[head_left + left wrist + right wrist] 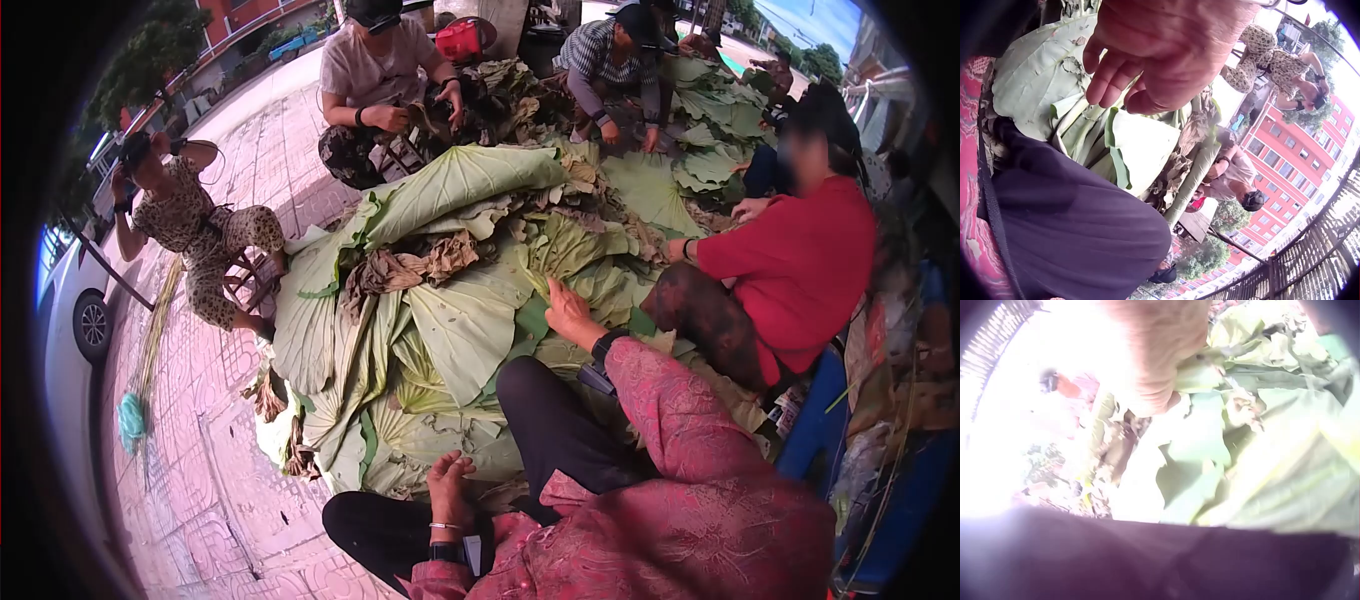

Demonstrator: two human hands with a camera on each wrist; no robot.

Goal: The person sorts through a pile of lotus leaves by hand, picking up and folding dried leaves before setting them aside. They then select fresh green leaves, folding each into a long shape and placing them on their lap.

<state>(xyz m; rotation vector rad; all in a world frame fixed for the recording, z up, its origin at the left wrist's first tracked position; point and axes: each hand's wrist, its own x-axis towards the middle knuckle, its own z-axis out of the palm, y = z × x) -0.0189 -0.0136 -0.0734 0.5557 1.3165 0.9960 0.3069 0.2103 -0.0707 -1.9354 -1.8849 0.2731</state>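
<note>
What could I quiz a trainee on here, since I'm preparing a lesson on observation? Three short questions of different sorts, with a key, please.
1. In the head view, what colour is the top of the person at the right of the pile: A) white, B) red, C) green?
2. True or false: the left hand holds nothing.
3. Fill in: the right hand reaches out to the leaves, and the band on its wrist is ____.

Key: 1. B; 2. true; 3. black.
</note>
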